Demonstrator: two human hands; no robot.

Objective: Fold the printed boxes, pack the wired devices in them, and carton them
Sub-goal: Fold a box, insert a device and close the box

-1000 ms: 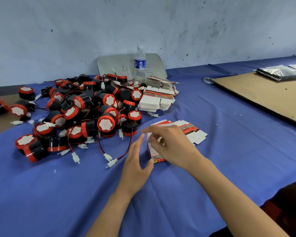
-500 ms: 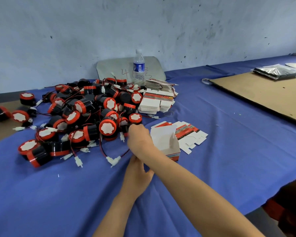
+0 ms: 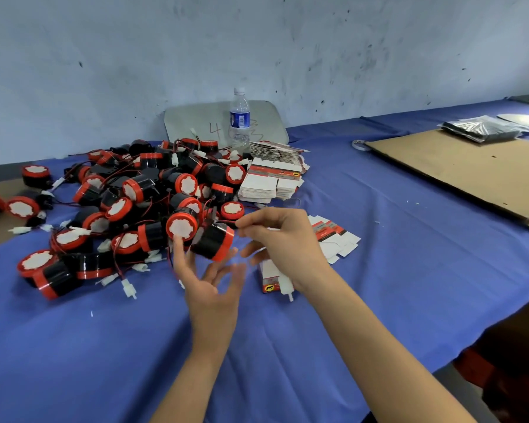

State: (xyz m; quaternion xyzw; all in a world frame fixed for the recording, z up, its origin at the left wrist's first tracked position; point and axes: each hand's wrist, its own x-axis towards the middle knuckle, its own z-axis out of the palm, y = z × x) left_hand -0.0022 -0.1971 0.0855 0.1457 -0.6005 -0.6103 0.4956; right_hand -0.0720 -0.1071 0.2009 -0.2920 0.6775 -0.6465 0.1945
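Pinching the lead of one wired device [image 3: 213, 241] between thumb and forefinger, the right hand [image 3: 284, 239] holds that unit above the blue counter [image 3: 409, 270]. The grip of this hand is closed on the red wire at the top of the unit. The unit is a black cylinder with a red rim. It hangs tilted at the near edge of the device pile [image 3: 129, 203], just left of the right hand.

The left hand [image 3: 209, 282] is palm-up below the unit. Its grip is apart, with the fingers spread and holding nothing. Motion blur prevents any statement on whether the fingertips touch the unit.

One folded printed box [image 3: 269, 277] rests on the counter under the right wrist. A white connector plug [image 3: 286, 288] shows at the near end of that box. Several flat box blanks [image 3: 333, 236] lie fanned on the counter beyond the right hand. A stack of blanks [image 3: 269, 183] sits against the far right side of the pile, with a second, fanned stack [image 3: 275, 149] behind it.

A water bottle [image 3: 240, 120] stands upright behind the pile, in front of a grey board [image 3: 193, 123] leaning on the wall. A flat cardboard sheet [image 3: 458, 169] lies at right, with silver bags [image 3: 480, 129] on its far end.
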